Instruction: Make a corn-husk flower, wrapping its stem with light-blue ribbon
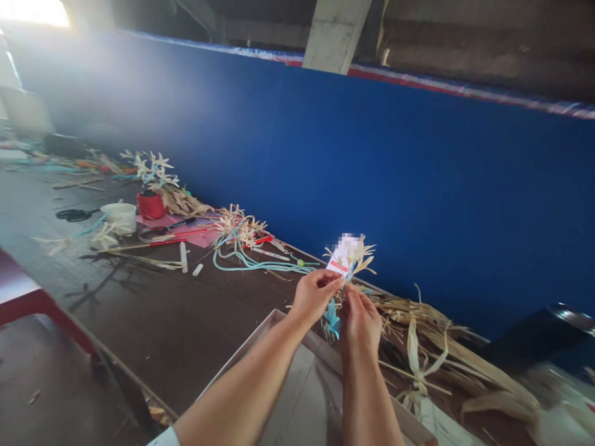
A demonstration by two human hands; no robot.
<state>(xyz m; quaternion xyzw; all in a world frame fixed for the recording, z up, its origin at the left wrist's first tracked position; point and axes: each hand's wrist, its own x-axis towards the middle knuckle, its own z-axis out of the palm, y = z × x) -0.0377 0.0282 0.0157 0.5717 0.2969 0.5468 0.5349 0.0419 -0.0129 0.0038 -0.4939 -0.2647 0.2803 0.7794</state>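
In the head view, my left hand (315,294) and my right hand (362,321) meet in front of me, their fingertips pinched close together. Between them they hold the light-blue stem of a pale dried-husk flower (363,259), its narrow petals spreading above my fingers. A light-blue strip (332,319) shows below the pinch, between my hands; whether it belongs to the stem I cannot tell. Behind the flower is a white card (339,262) with a red band, partly covered. My fingers hide the exact point of grip.
Under my forearms lies a shallow open box (281,398). Dried husks (411,311) are heaped on the right. Leftward on the dark table are more husk flowers (239,226), a white cup (119,217), red thread (150,205) and black scissors (77,214). A blue partition (261,137) runs behind.
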